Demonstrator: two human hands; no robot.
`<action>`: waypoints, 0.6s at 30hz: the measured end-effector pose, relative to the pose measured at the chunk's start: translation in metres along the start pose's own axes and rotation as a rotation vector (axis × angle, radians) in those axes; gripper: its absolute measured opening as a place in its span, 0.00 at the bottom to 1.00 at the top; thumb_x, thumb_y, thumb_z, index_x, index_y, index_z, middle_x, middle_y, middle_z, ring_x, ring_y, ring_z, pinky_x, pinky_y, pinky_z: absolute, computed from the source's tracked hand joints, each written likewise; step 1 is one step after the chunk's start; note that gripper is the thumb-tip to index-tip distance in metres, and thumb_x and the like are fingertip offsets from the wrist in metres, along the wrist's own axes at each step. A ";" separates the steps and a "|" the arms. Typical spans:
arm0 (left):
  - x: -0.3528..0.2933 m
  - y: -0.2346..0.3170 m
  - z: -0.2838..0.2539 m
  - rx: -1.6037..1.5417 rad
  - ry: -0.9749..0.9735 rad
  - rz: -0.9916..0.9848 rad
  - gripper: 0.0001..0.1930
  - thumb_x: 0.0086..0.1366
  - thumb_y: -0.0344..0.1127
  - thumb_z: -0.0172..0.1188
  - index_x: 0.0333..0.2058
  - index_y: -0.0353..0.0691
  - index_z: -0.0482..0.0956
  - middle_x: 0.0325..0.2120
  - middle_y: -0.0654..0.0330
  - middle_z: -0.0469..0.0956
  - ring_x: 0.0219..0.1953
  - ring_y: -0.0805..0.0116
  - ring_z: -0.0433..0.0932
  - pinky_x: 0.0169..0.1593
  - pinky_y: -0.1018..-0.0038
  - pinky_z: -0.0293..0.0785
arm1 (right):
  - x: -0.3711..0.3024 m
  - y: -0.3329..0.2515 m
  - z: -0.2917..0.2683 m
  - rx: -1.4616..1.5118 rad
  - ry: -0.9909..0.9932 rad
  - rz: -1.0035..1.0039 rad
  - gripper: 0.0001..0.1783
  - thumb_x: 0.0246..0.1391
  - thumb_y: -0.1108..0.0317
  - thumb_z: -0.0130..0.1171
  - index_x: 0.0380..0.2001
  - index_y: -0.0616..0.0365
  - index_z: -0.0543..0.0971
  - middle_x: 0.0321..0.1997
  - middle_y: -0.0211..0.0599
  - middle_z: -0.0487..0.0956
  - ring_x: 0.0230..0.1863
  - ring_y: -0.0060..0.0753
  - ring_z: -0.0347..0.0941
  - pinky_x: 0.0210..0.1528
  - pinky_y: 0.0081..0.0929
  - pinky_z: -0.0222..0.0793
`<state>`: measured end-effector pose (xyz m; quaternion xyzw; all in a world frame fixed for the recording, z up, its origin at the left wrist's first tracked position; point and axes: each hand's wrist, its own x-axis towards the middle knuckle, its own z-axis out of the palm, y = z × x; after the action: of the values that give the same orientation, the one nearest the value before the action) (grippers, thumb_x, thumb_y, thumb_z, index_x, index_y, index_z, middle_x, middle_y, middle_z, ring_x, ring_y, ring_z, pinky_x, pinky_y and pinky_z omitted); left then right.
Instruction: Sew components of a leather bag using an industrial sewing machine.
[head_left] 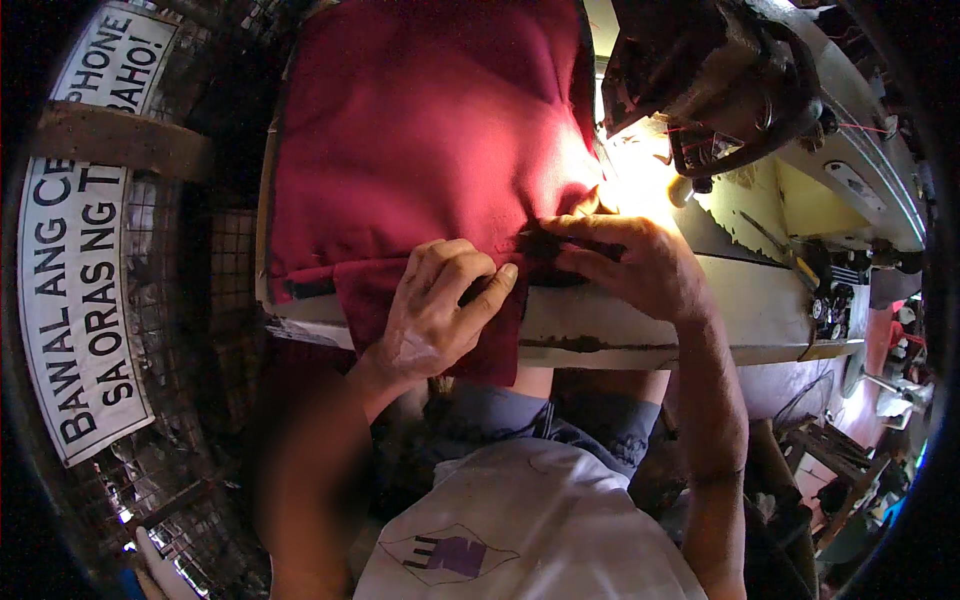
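Observation:
A large dark red cloth (420, 150) is spread over the table, and a flap of it hangs past the front edge. My left hand (440, 310) is curled on the near part, its fingers bent and thumb against a fold of the cloth. My right hand (635, 262) is to the right, fingertips pinching the cloth's right edge where it is bunched in shadow. Just beyond that hand stands a dark sewing machine (715, 85), its lamp glaring on the work area. The glare and my fingers hide the needle area.
The pale table (620, 318) ends just above my lap. Right of the machine lie a yellow-handled tool (805, 270) and small metal parts (835, 308). Wire mesh (235, 260) with white lettered signs (80, 310) stands along the left side.

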<state>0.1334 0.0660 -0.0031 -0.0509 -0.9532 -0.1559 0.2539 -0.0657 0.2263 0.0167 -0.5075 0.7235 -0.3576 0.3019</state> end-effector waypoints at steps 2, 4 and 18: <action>0.000 0.001 0.000 0.007 -0.007 -0.011 0.23 0.49 0.20 0.66 0.47 0.40 0.83 0.37 0.60 0.73 0.41 0.59 0.73 0.47 0.61 0.72 | 0.009 0.005 -0.004 0.042 -0.066 0.013 0.18 0.60 0.60 0.63 0.51 0.51 0.82 0.44 0.41 0.84 0.45 0.34 0.81 0.49 0.30 0.75; 0.000 0.000 0.001 0.011 -0.008 -0.003 0.23 0.49 0.20 0.66 0.47 0.40 0.83 0.37 0.60 0.73 0.42 0.59 0.73 0.47 0.61 0.72 | 0.010 0.005 -0.005 0.081 -0.132 0.029 0.18 0.61 0.59 0.62 0.52 0.51 0.82 0.45 0.42 0.84 0.46 0.35 0.81 0.50 0.30 0.75; 0.001 0.000 0.001 0.018 -0.006 0.007 0.25 0.48 0.20 0.66 0.48 0.41 0.83 0.37 0.61 0.73 0.42 0.59 0.73 0.48 0.61 0.71 | 0.005 0.011 0.031 -0.106 0.482 -0.108 0.19 0.60 0.63 0.64 0.53 0.54 0.81 0.33 0.32 0.79 0.32 0.23 0.74 0.39 0.23 0.70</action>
<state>0.1318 0.0668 -0.0033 -0.0526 -0.9551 -0.1463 0.2521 -0.0482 0.2178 -0.0101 -0.4608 0.7640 -0.4456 0.0741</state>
